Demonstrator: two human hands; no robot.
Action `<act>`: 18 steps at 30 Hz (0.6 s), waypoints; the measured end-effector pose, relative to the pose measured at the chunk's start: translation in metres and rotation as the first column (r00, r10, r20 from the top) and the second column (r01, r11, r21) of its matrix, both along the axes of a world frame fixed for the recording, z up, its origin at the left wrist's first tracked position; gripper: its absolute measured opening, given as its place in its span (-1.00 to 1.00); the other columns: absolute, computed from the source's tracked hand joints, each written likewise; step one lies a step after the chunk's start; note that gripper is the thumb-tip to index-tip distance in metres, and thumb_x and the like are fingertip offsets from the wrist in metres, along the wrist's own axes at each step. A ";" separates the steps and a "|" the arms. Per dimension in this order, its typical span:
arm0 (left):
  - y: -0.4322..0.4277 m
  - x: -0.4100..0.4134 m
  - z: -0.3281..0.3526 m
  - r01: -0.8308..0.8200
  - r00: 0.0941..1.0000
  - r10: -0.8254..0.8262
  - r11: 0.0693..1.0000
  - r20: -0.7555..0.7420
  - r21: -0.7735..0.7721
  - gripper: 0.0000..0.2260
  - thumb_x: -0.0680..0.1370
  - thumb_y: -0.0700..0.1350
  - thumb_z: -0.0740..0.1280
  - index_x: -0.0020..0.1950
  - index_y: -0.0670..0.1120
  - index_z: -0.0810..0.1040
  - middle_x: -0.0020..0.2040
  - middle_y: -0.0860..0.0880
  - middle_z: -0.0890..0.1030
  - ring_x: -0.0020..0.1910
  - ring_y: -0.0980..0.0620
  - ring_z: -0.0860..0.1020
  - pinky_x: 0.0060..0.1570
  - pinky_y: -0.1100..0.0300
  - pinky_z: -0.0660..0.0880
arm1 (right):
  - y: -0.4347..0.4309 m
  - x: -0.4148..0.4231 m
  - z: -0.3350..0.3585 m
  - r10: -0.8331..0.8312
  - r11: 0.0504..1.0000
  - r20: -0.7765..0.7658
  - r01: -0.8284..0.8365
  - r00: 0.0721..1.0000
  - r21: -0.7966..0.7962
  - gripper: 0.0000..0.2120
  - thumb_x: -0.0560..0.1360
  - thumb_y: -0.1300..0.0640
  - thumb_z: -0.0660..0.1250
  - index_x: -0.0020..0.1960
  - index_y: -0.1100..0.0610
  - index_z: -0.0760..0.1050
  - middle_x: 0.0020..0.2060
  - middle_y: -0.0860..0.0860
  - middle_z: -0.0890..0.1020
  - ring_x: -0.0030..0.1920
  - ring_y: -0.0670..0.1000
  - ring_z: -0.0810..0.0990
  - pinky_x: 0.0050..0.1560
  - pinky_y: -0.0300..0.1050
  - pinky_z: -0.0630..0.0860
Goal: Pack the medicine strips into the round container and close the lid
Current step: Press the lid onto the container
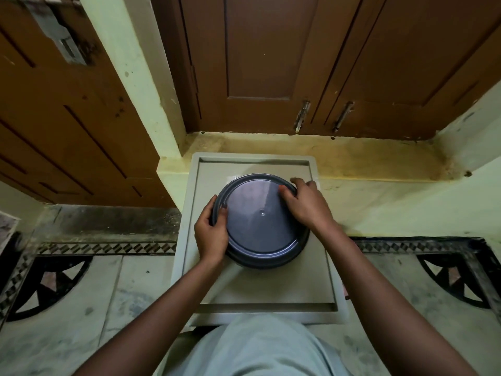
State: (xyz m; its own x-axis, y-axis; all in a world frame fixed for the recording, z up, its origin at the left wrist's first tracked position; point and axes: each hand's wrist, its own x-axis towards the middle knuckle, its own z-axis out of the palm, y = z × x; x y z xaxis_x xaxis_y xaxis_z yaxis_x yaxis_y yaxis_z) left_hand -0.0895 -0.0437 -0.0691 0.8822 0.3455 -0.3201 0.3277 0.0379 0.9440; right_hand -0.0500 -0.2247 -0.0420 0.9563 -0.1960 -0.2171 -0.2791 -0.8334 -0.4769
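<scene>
A round dark container stands on a pale grey stool top, with its dark blue-grey lid lying flat on top. My left hand grips the lid's left rim, thumb over the edge. My right hand presses on the lid's upper right rim, fingers curled over it. No medicine strips are visible; the container's inside is hidden by the lid.
The stool stands against a yellowish ledge below brown wooden doors. A patterned tiled floor spreads on both sides. My light-clad lap is at the near edge.
</scene>
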 end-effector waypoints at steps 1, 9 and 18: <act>0.001 0.005 0.001 0.032 0.999 -0.032 0.999 -0.006 0.014 -0.62 0.54 -0.11 0.27 0.35 -0.10 0.40 0.33 -0.07 0.48 0.30 -0.06 0.43 0.27 0.01 0.42 | 0.001 0.003 -0.001 0.030 1.000 0.018 -0.030 0.999 0.008 -0.53 0.53 -0.16 0.09 0.33 0.08 0.35 0.18 0.25 0.46 0.17 0.29 0.46 0.14 0.08 0.42; 0.014 0.041 0.013 0.134 0.991 -0.134 0.986 -0.003 0.096 -0.69 0.51 -0.10 0.33 0.24 -0.13 0.52 0.20 -0.10 0.58 0.19 -0.06 0.52 0.21 0.06 0.46 | 0.006 -0.007 -0.008 -0.099 0.990 0.035 0.102 0.994 -0.093 -0.58 0.60 -0.05 -0.07 0.18 0.25 0.34 0.07 0.31 0.53 0.04 0.33 0.51 -0.06 0.05 0.37; -0.002 0.005 -0.001 -0.042 0.999 0.041 0.995 0.011 0.086 -0.66 0.57 -0.07 0.22 0.35 -0.05 0.41 0.33 -0.05 0.49 0.29 -0.07 0.45 0.26 -0.06 0.43 | -0.001 -0.005 -0.010 -0.064 0.995 0.084 0.056 0.994 0.088 -0.56 0.56 -0.13 0.07 0.15 0.20 0.46 0.06 0.24 0.56 0.03 0.25 0.53 -0.10 -0.06 0.38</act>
